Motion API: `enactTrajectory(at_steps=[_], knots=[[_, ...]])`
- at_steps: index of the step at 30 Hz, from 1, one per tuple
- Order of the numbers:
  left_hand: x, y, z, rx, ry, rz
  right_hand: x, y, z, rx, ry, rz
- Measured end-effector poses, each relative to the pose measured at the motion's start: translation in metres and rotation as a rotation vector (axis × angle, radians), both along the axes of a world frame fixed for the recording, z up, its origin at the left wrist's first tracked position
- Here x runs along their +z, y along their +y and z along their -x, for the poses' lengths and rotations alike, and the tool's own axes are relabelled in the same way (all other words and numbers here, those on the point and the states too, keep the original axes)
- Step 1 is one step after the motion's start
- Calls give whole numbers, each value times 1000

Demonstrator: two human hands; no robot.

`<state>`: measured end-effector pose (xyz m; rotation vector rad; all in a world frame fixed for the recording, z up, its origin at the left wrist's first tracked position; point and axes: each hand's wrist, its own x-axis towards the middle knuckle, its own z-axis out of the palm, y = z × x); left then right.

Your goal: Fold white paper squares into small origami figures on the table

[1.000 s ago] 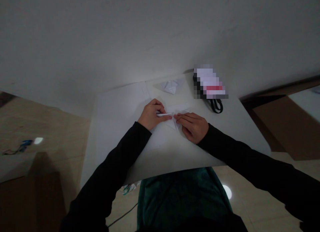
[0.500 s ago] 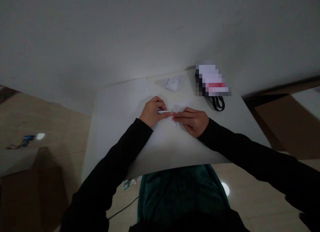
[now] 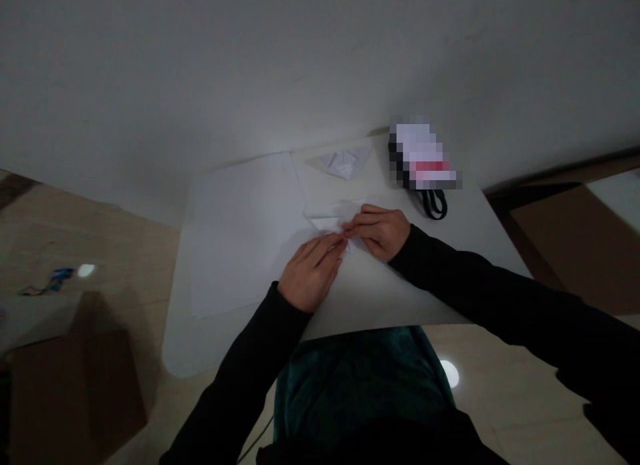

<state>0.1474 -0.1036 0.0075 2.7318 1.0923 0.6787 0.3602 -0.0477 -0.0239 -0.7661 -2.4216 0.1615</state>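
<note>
A small piece of folded white paper (image 3: 326, 223) lies on the white table between my hands. My left hand (image 3: 311, 270) is at its near side, fingers pressed together, with the tips on the lower fold. From the right, my right hand (image 3: 380, 231) pinches the same paper, and its fingertips meet those of my left hand. My hands hide part of the paper's lower and right side. Farther back, near the wall, sits another folded paper piece (image 3: 344, 163) with several creases, untouched.
White paper sheets (image 3: 240, 231) cover the left of the table (image 3: 395, 298). A blurred white and red item (image 3: 423, 155) with a black strap (image 3: 435, 205) stands at the back right. The wall (image 3: 300, 71) borders the far edge. Cardboard boxes (image 3: 575, 241) flank the table.
My left hand has moved from the paper's left end to its near side, its back now facing up. My right hand has shifted slightly up and left. The paper's left end is now uncovered.
</note>
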Motion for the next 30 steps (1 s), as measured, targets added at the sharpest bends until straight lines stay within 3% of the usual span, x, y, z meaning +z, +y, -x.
enactTrajectory(at_steps=[6, 18, 30], knots=[[-11, -7, 3, -20, 42, 3, -1, 1, 0, 6, 49, -20], [-6, -21, 1, 44, 184, 54, -2, -1, 1, -5, 57, -20], [-9, -22, 1, 2, 93, 39, -5, -2, 1, -23, 47, 12]])
